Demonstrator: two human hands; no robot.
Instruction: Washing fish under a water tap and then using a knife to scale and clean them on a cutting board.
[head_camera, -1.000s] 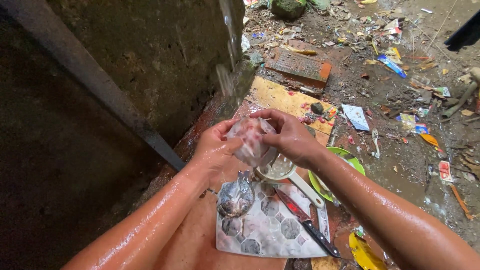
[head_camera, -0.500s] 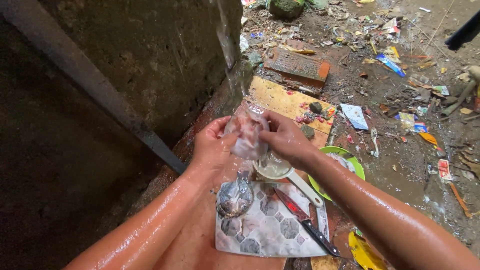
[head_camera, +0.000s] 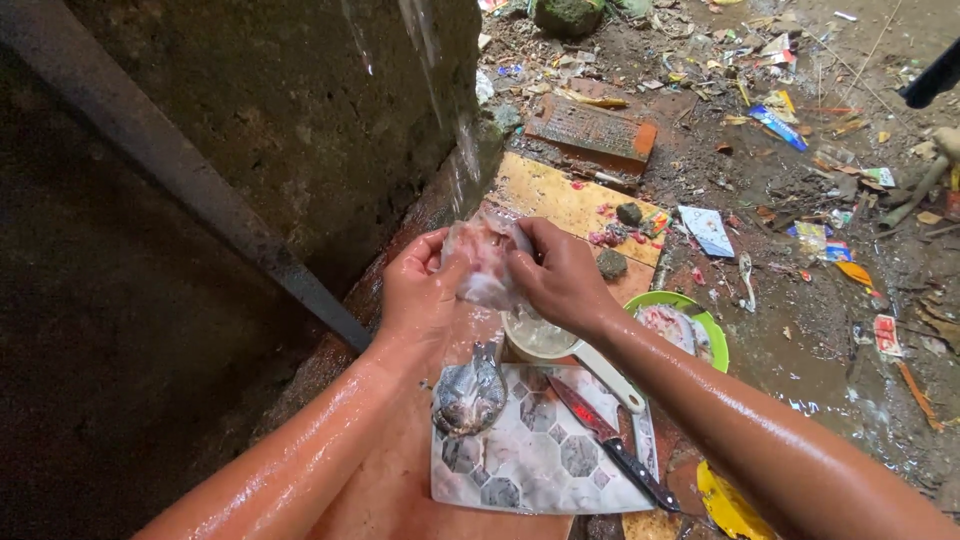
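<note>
Since half a second ago we have drawn the pale fish piece (head_camera: 484, 265) slightly down and to the left, and the falling water (head_camera: 465, 150) now runs down the wall side and lands on its top edge. Our left hand (head_camera: 420, 290) cups the piece from the left with fingers curled shut on it, and our right hand (head_camera: 562, 278) pinches its right edge between thumb and fingers, so both hands grip the same flesh above the white ladle-strainer (head_camera: 545, 340). That shift keeps the rinse over the strainer bowl, which holds cloudy water. Just below our wrists a whole dark fish (head_camera: 470, 395) lies on the patterned cutting board (head_camera: 540, 460), untouched, and a red-bladed knife (head_camera: 610, 445) rests across the board to its right. A green plate (head_camera: 712, 340) with pale scraps sits beside the strainer, on the far side of our right forearm. Litter covers the wet ground (head_camera: 800, 200) beyond.
</note>
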